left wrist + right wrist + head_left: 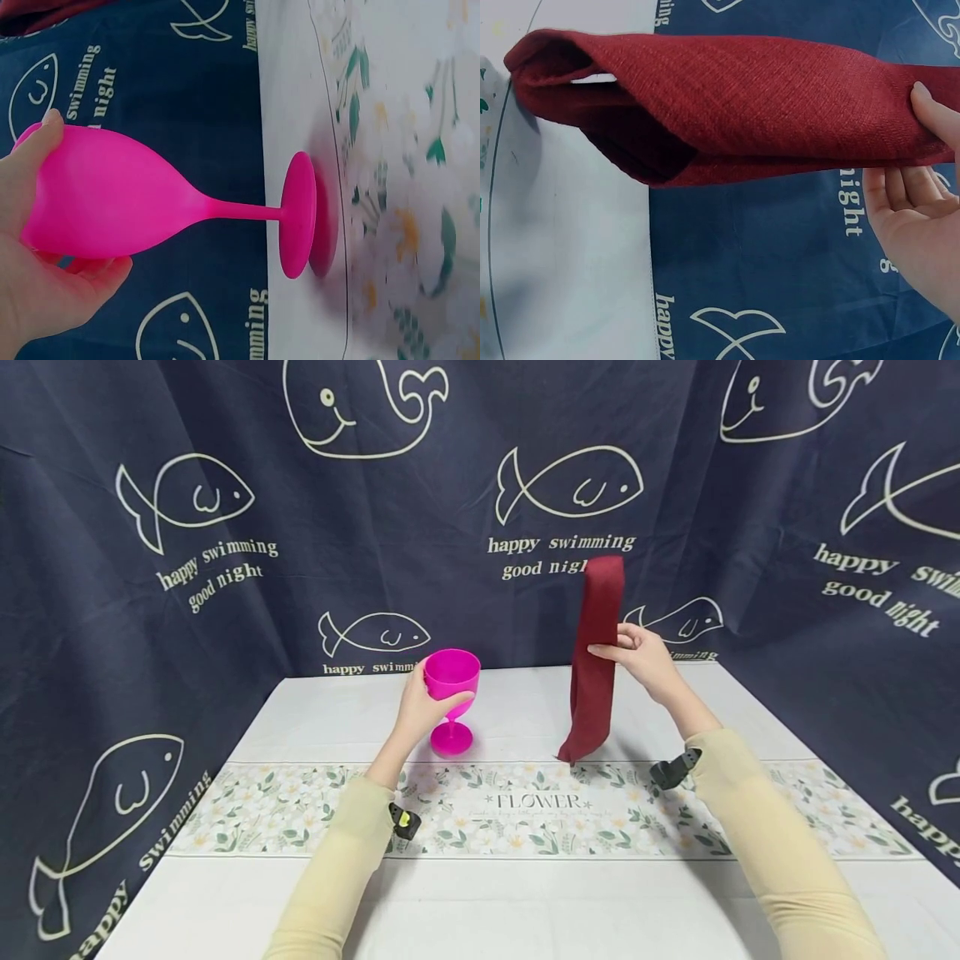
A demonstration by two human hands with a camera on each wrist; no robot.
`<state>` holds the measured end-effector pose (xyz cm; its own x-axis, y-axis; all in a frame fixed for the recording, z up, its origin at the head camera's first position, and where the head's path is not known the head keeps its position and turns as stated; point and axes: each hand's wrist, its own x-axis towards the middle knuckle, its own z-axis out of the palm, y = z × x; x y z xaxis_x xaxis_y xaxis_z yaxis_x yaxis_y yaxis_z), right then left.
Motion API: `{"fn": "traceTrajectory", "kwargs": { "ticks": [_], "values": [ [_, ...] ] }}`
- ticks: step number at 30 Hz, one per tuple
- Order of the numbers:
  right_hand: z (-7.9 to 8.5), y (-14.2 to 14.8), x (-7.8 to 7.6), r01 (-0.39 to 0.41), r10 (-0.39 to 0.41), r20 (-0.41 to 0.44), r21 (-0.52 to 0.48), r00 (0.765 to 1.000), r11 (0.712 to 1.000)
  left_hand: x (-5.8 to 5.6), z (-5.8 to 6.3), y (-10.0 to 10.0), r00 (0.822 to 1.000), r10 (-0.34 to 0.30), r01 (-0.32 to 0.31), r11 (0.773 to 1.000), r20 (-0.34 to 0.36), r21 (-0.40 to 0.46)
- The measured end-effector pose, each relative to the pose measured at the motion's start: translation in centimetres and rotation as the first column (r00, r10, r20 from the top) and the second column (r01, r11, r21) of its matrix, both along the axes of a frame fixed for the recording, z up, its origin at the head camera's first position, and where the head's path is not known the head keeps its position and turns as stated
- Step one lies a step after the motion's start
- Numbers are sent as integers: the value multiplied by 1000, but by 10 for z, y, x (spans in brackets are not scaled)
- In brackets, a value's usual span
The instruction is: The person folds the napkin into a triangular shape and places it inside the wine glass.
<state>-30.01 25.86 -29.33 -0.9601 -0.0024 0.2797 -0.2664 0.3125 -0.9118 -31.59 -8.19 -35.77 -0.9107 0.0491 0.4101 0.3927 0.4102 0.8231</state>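
Observation:
My left hand [422, 706] grips a bright pink plastic goblet [456, 681] around its bowl, thumb across the near side. The goblet is upright, and its round foot [298, 215] is close over the white table, with a shadow beside it in the left wrist view. On the right, my right hand [643, 660] pinches a long folded dark red cloth [597, 652] partway up, thumb on the near face and fingers behind. The cloth stands tall and narrow; its lower end [555, 71] spreads into open folds near the tabletop.
A white cloth covers the table [510, 906], crossed by a floral band [300, 810] marked FLOWER. Behind and on both sides hangs a dark blue curtain [465, 510] with fish drawings. A small dark camera [675, 768] sits on the right wrist, another [405, 821] on the left.

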Motion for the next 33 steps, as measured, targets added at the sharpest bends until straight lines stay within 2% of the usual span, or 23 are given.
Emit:
{"fn": "traceTrajectory", "kwargs": {
  "ticks": [14,24,33],
  "values": [
    [6,7,3,29,-29,-6,73,1000,997,-9,-7,37,999,-32,32,999,-2,-32],
    [12,7,6,62,-62,-7,172,998,983,-14,-13,54,998,-61,61,998,24,23],
    [18,4,-1,65,-65,-5,212,998,975,-15,-14,64,996,-78,74,995,53,62]
  ]
}}
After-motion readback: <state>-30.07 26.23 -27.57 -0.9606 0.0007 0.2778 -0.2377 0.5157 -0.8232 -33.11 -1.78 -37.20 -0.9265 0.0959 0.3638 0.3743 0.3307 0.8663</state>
